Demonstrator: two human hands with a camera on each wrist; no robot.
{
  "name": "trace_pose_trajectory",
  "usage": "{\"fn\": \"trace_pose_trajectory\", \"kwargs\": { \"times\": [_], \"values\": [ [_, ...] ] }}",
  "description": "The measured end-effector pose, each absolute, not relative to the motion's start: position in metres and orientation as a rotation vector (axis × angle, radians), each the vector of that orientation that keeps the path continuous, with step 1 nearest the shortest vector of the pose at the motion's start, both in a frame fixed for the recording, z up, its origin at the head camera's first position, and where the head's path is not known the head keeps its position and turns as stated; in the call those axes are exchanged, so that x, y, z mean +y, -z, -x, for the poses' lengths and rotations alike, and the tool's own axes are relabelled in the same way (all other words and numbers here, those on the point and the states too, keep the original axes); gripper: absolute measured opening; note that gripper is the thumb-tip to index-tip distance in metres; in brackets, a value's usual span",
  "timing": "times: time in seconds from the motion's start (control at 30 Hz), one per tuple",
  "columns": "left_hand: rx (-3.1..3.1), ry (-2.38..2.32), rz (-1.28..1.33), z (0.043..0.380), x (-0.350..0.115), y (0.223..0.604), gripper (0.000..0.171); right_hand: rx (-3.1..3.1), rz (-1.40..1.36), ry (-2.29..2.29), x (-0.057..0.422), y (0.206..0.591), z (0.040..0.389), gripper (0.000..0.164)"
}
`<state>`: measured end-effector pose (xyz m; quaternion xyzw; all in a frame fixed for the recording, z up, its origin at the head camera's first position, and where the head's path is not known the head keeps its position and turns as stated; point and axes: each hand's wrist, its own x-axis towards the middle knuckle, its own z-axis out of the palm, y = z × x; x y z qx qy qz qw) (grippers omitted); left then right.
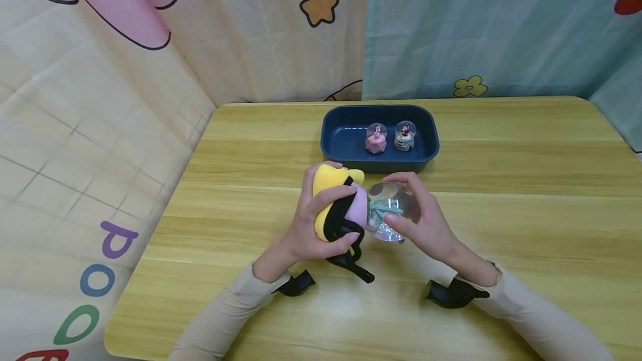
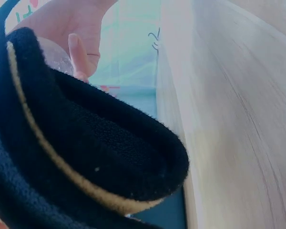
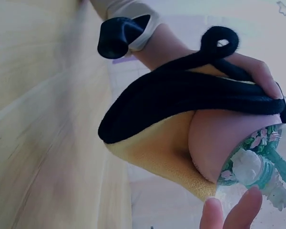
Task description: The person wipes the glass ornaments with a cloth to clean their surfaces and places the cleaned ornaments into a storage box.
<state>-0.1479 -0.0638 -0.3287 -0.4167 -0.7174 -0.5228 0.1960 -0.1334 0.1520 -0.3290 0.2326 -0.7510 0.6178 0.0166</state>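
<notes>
Between the hands is a large snow globe (image 1: pixel 386 219) lying on its side, its clear dome to the right and its lilac base (image 1: pixel 358 208) to the left. The base sits partly inside a soft yellow pouch (image 1: pixel 325 180) with black trim and a dangling black strap. My left hand (image 1: pixel 313 224) grips the pouch around the base. My right hand (image 1: pixel 426 224) holds the dome, fingers over its far side and thumb on the near side. Inside the dome, a white and teal figure (image 3: pixel 250 167) shows in the right wrist view. Black plush (image 2: pixel 109 138) fills much of the left wrist view.
A dark blue tray (image 1: pixel 343 138) stands behind the hands on the wooden table (image 1: pixel 526 210). In it are a small pink snow globe (image 1: pixel 376 139) and a small white snow globe (image 1: pixel 404 137). Printed curtains (image 1: pixel 281 32) hang behind and to the left of the table.
</notes>
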Motion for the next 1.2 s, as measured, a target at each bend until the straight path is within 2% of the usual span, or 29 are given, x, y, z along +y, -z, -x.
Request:
{"fn": "trace_pose_trajectory", "kwargs": {
  "times": [0.27, 0.47, 0.63, 0.9, 1.2],
  "values": [
    [-2.002, 1.386, 1.280, 0.147, -0.066, 0.327, 0.049, -2.426, -0.685, -2.157, 0.156, 0.324, 0.136, 0.030],
    [-1.992, 1.199, 1.396, 0.148, -0.068, 0.323, 0.055, -2.373, -0.722, -2.516, 0.157, 0.325, 0.142, 0.022],
    [-1.961, 1.039, 1.477, 0.150, -0.069, 0.321, 0.055, -2.334, -0.759, -2.787, 0.158, 0.329, 0.146, 0.029],
    [-1.985, 0.992, 1.502, 0.152, -0.069, 0.322, 0.057, -2.318, -0.705, -2.947, 0.160, 0.336, 0.148, 0.037],
    [-2.010, 1.051, 1.433, 0.151, -0.069, 0.325, 0.053, -2.409, -0.612, -2.868, 0.157, 0.334, 0.149, 0.039]
  ]
}}
